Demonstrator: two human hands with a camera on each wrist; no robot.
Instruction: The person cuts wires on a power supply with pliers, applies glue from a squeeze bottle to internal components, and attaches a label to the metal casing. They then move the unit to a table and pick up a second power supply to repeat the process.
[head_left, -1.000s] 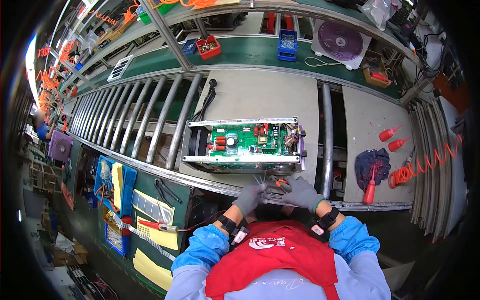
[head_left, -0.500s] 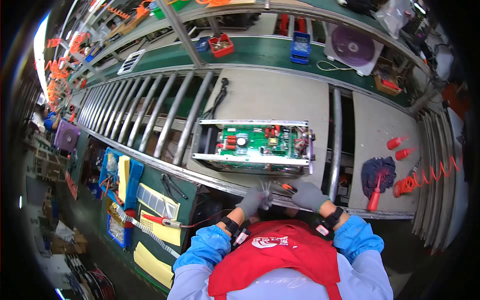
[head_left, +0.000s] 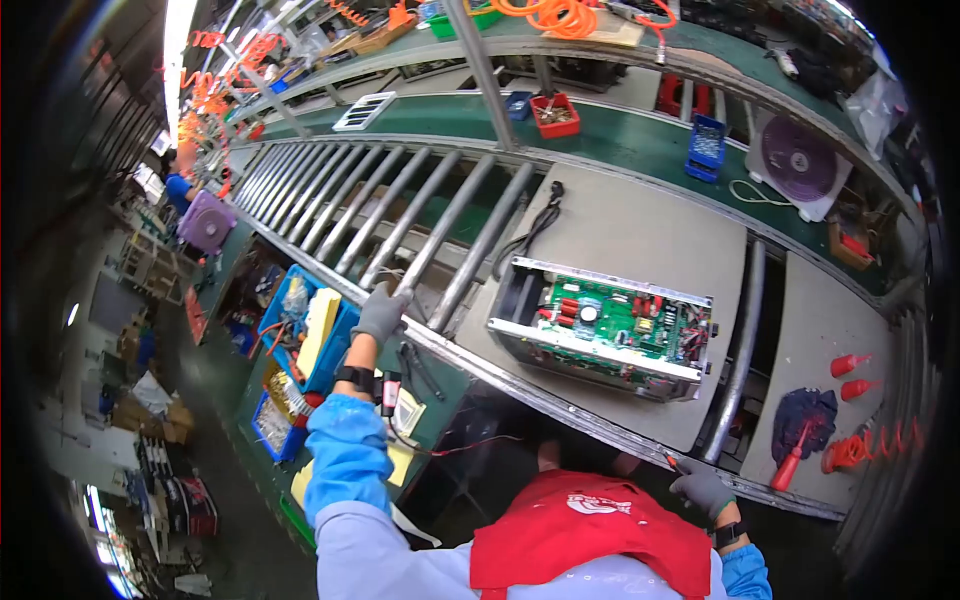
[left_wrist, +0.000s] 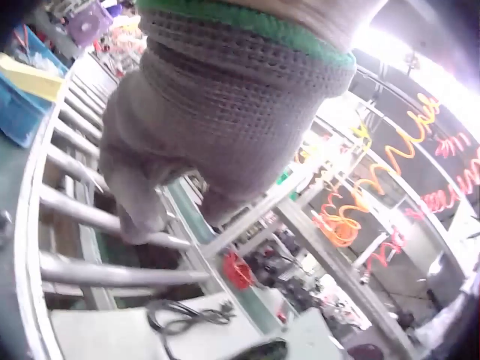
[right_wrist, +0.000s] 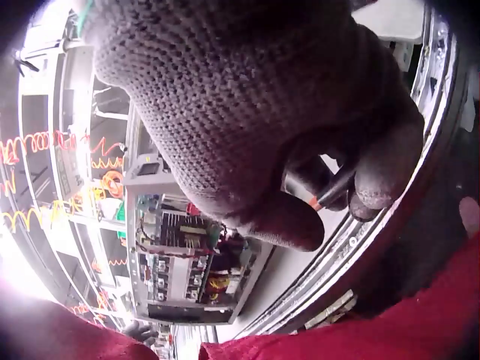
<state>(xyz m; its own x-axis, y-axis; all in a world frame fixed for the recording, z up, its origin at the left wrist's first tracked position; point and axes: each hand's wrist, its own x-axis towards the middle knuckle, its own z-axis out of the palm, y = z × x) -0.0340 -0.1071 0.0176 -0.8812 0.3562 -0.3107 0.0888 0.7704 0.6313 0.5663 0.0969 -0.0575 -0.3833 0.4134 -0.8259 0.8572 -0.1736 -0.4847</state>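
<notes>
My left hand (head_left: 380, 314), in a grey glove, reaches over the near rail of the roller conveyor (head_left: 405, 230), beside a blue bin (head_left: 338, 345). In the left wrist view its thumb and fingers (left_wrist: 139, 217) hang apart, with nothing visible between them. My right hand (head_left: 703, 490) is low at the bench's front edge, gripping small orange-and-black pliers (right_wrist: 326, 193) that the glove mostly hides. Beyond it, an open metal chassis (head_left: 600, 345) with a green circuit board (head_left: 620, 318) lies on a pale board (head_left: 640, 230).
Black pliers (head_left: 420, 370) lie on the green side bench. A black power cord (head_left: 540, 222) is behind the chassis. At the right are red bottles (head_left: 850, 365), a dark cloth (head_left: 803, 418) and a red coiled hose (head_left: 850, 452). A metal post (head_left: 480, 75) rises from the far shelf.
My left hand has swung left from in front of the chassis to the conveyor rail; thin pale strips showed in it earlier. My right hand has drawn back to the right, keeping the pliers.
</notes>
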